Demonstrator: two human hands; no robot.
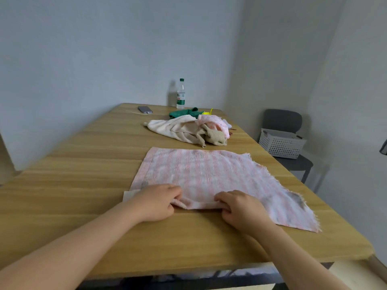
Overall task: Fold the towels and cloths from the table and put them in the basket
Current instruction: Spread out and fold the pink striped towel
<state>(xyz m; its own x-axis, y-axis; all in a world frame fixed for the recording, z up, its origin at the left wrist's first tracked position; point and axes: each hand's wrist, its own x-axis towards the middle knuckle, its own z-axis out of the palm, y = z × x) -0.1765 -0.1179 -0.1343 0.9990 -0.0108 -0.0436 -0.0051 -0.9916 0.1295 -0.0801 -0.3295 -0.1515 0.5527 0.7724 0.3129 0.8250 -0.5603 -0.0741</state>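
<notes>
Single wide-angle view from a camera worn on the head, facing forward and down along a table (73, 174) from its near edge. The left hand (156, 203) and right hand (243, 210), at the near hem of a towel (213, 172), lie closest to the lens. The wall (83, 59) stands well back. A chair (282, 120) bearing a basket (281, 145) sits at the right margin.

Wooden table (83, 164) carries a pink striped towel (209, 170) right at the grip; beyond it a heap of cloths (182, 128), farther off a phone (145, 109) and water bottle (181, 95).
</notes>
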